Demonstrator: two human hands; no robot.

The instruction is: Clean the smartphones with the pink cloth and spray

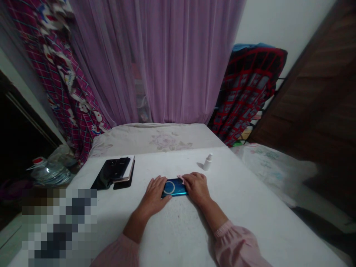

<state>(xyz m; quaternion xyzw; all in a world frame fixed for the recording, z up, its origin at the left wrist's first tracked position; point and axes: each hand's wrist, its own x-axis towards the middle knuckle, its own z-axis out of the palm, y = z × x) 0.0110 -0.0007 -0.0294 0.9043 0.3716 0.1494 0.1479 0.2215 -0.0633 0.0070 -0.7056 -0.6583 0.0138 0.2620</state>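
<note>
A blue smartphone (pixel 179 190) lies flat on the white tabletop, its glossy back with a pale ring facing up. My left hand (pixel 154 193) grips the phone's left end, thumb along the near edge and fingers at the far edge. At the opposite end, my right hand (pixel 197 187) has its fingers bent over the phone, closed on a small pinkish cloth (pixel 180 178) that shows at the fingertips. Most of the cloth is hidden under that hand. Beyond my right hand a small white spray bottle (pixel 208 162) stands upright.
Dark phones and a white device are stacked (pixel 118 170) at the table's left. A floral cloth (pixel 164 141) covers the far end, before purple curtains (pixel 180 63). A large water bottle (pixel 50 172) stands off the left side; a red patterned cloth (pixel 247 89) hangs at back right.
</note>
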